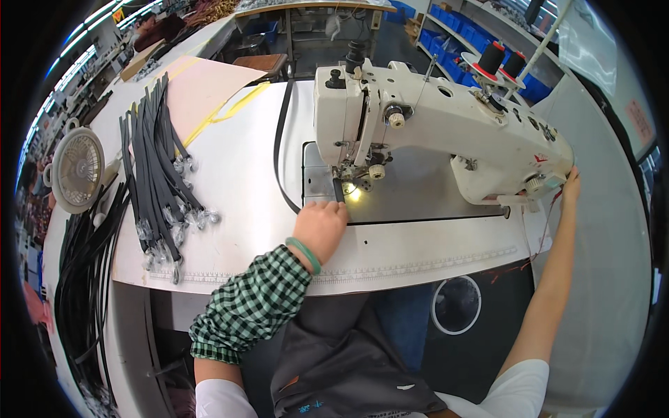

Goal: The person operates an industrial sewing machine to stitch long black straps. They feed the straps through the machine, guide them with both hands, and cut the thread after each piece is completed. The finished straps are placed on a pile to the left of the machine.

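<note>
Below the near table edge, dark grey apron (334, 366) over the lap. Just beyond, printed ruler scale along the white tabletop (244, 230). Then left hand (322, 226), fingers curled down and holding a black strap (280, 153) at the front of the presser foot (339, 172), with a long loop bowing out leftward over the table. Out to the right, right hand (571, 187) at the end of the white sewing machine (446, 104); cannot tell its grip. Across to the left, bundle of dark grey straps (148, 153) with clear-wrapped ends. Farther back, black thread spools (491, 57), then blue bins (475, 50) on shelving.
</note>
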`<state>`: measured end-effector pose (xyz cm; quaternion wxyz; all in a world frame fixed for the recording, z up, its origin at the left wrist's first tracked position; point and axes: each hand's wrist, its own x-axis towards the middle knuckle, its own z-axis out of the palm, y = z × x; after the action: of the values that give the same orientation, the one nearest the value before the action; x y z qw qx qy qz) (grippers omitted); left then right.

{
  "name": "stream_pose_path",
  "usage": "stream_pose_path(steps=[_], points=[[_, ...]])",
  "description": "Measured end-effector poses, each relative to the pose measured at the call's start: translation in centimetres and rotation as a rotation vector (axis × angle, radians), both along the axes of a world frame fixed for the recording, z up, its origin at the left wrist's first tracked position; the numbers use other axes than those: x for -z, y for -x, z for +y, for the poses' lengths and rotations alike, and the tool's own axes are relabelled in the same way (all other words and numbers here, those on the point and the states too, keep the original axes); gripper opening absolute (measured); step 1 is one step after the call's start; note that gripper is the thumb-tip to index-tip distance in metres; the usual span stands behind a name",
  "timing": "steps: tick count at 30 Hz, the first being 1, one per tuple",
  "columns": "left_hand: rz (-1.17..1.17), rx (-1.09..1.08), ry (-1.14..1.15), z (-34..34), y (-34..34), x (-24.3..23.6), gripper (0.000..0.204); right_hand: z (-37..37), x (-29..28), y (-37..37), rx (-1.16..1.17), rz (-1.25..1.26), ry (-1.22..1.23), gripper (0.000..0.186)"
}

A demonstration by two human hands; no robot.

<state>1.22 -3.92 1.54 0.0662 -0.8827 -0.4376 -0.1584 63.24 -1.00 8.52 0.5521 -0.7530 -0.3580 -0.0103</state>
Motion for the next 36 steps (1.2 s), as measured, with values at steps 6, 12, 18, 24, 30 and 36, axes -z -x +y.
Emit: stream_pose_path(steps=[6,12,18,24,30,36], points=[[-0.196,-0.046,-0.017,-0.2,-0.3,0.2,0.006,0.5,0.6,2.5,0.05,-0.099,0.025,0.046],[-0.23,-0.022,-0.008,0.4,-1.0,0.7,0.007,0.1,5.4,0.3,-0.022,0.001,-0.369,0.042],[-0.208,-0.049,-0.019,0.4,0.1,1.0,0.008,-1.6,1.9,9.8,0.232,0.006,-0.38,0.036],[-0.27,-0.07,-0.004,1.2,-0.3,0.7,0.015,-5.3,1.7,20.3,-0.031,-0.206,-0.378,0.026],[-0.196,0.039,0.014,-0.8,0.2,-0.4,0.02,-7.5,5.1,32.8,-0.617,-0.383,-0.176,0.004],[-0.076,0.16,-0.049,-3.6,0.6,-0.6,0.014,-6.9,4.9,40.2,-1.066,-0.664,-0.116,0.017]])
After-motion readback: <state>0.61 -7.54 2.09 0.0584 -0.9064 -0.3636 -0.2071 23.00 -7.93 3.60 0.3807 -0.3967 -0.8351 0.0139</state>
